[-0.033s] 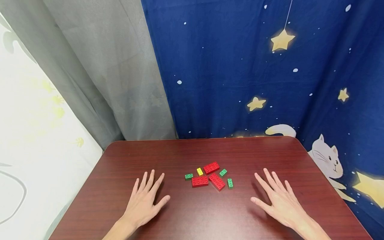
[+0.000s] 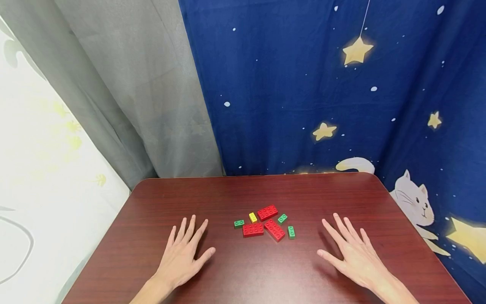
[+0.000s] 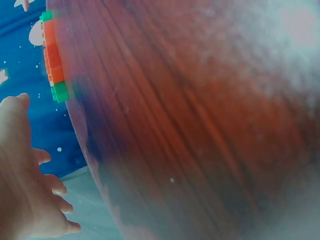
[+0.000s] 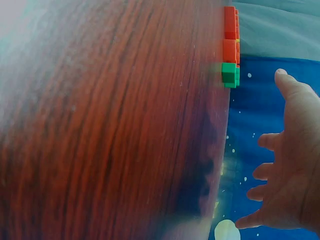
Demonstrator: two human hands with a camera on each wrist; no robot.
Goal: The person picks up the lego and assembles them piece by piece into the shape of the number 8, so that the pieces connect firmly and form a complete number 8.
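Three red building bricks with studs lie in a loose group on the table: one at the back point(image 2: 267, 212), one at the front left point(image 2: 253, 230) and one slanted at the right point(image 2: 274, 230). Around them are a yellow brick point(image 2: 253, 218) and small green bricks at the left point(image 2: 239, 224), back right point(image 2: 282, 218) and right point(image 2: 291, 232). My left hand point(image 2: 181, 257), fingers spread, is left of the group and touches no brick. On the other side my right hand point(image 2: 355, 257) is spread likewise, nearest the right green brick. Both wrist views show the bricks edge-on beyond the thumbs.
The dark red-brown wooden table point(image 2: 243, 274) has a rounded far edge. Behind it hang a grey curtain point(image 2: 152, 84) and a blue curtain point(image 2: 281, 84) with stars and a cat. A pale patterned cloth point(image 2: 45, 169) slopes down along the left side.
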